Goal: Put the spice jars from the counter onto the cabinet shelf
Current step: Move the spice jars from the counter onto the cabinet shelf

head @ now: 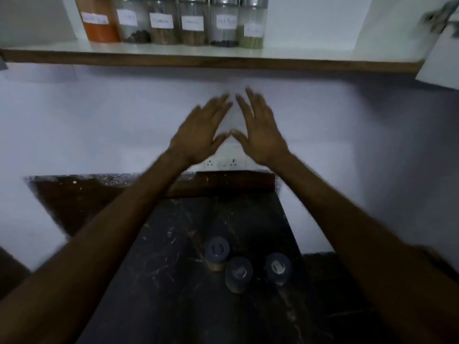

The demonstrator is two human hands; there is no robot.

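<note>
Nearest to the camera, three spice jars stand on the dark bench (173, 281), close together but apart: the left jar (217, 252), the middle jar (238, 273) and the right jar (277, 268). They are seen from above, so mostly the round grey lids show; the bodies look like clear glass with pale spice inside. The bench is dark stone with light veins and looks smooth and hard.

Above them both arms reach forward. The left hand (201, 131) and the right hand (260, 131) are spread wide and flat, thumbs almost touching, and hold nothing. They are blurred, so finer detail I cannot tell.

Farther, a white socket plate (223, 163) sits on the pale wall. At the top is the shelf (323, 57), white with a brown wooden edge, and on it a row of six jars (173, 23) with metal lids and paper labels.

I think the risk is this: the three jars stand tight, so a grip on one can knock its neighbour on the hard stone. Also the light is dim and the shelf row leaves free space mainly at the right.
</note>
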